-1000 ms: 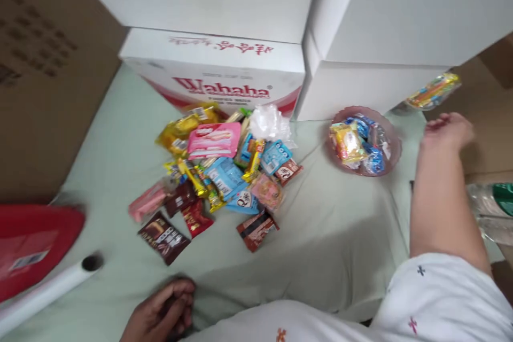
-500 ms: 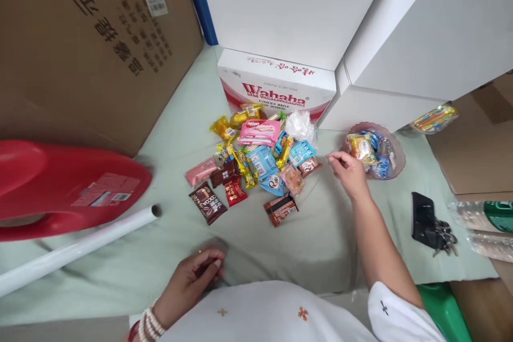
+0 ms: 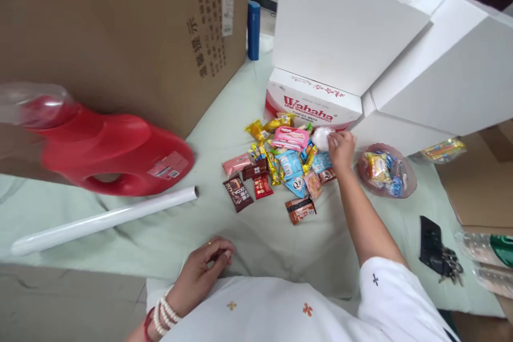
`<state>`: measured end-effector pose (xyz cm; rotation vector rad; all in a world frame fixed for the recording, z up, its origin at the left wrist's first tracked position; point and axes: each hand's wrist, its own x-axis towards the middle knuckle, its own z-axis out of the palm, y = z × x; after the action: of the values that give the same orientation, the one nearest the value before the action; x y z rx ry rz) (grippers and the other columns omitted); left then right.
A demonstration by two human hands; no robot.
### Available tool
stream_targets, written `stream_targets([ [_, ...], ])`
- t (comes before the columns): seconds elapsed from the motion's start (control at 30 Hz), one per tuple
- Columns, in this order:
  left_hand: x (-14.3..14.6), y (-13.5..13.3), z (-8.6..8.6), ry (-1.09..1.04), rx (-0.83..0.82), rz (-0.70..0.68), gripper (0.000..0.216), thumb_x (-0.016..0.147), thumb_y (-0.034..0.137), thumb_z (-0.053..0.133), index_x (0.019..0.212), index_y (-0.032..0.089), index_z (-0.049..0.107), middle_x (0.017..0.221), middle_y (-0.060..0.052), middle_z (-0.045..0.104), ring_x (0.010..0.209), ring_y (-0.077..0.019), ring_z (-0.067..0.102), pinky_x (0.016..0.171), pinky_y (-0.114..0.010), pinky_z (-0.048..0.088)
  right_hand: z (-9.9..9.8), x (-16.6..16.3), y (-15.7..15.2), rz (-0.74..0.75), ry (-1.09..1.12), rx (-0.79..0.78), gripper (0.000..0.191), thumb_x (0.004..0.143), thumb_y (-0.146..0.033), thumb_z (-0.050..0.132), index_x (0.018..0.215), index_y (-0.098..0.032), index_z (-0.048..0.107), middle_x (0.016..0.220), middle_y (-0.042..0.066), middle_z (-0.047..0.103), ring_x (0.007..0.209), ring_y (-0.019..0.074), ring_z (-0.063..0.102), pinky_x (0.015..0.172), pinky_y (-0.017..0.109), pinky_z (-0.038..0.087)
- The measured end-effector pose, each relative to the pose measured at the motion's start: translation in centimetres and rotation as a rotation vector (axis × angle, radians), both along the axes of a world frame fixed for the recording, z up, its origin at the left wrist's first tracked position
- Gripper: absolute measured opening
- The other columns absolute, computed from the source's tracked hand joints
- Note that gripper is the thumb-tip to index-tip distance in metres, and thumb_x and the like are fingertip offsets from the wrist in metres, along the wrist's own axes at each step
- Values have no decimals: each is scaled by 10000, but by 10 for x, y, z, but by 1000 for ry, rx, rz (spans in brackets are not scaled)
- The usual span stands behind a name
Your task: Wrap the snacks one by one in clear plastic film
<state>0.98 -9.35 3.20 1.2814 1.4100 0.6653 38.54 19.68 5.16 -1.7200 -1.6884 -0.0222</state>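
Note:
My right hand (image 3: pixel 341 149) reaches to the back right of a pile of wrapped snacks. Its fingertips are closed on the edge of a crumpled white, see-through plastic packet (image 3: pixel 321 139). Beside that packet lie pink snack packs (image 3: pixel 290 138), a blue packet (image 3: pixel 290 164) and yellow-wrapped pieces (image 3: pixel 256 131). Towards the front are a dark cocoa packet (image 3: pixel 238 192), a red packet (image 3: pixel 263 186) and a brown packet (image 3: pixel 300 210). My left hand (image 3: pixel 208 264) rests near the table's front edge, fingers curled against the thumb, with nothing seen in it.
A pinkish bowl (image 3: pixel 409 181) with several wrapped snacks stands right of my right forearm. Behind the pile is a Wahaha carton (image 3: pixel 312 107) under white boxes (image 3: pixel 340 21). At left are a red jug (image 3: pixel 128 149) and a white tube (image 3: pixel 108 219). Keys (image 3: pixel 452 267) lie far right.
My right hand has moved from beside the bowl, left and away from me, onto the white plastic packet. My left hand stays near the front edge. The camera view has shifted.

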Motion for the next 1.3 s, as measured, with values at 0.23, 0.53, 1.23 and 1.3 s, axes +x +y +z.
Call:
stream_targets([
  [0.23,16,33,-13,-352,-84,49,361,880,527,616,870,169,661,770,-30,658,696,-151,631,637,-259,509,-3,-14,-141,-44,755,17,226,830,-406,681,972,-249,757,854,13,657,770,202,591,745,341,490],
  [0.53,100,77,-15,-557,-246,-78,588,696,527,818,1081,185,533,901,-10,603,631,-117,601,478,-210,408,-32,-87,-265,192,783,-332,97,858,-344,719,907,-335,802,942,42,654,901,250,611,805,395,502],
  [1.23,64,67,-31,-435,-137,178,284,784,451,671,761,177,598,667,24,548,623,-129,487,577,-249,395,-53,-121,-215,423,435,-486,242,908,-372,634,1068,-221,734,1020,99,696,904,236,646,841,370,526],
  [1.3,61,70,-33,-384,-109,247,310,782,473,676,727,181,587,640,31,524,618,-126,467,586,-248,390,-55,-123,-214,393,536,-493,214,919,-376,610,977,-221,746,927,79,699,852,223,644,791,346,517],
])
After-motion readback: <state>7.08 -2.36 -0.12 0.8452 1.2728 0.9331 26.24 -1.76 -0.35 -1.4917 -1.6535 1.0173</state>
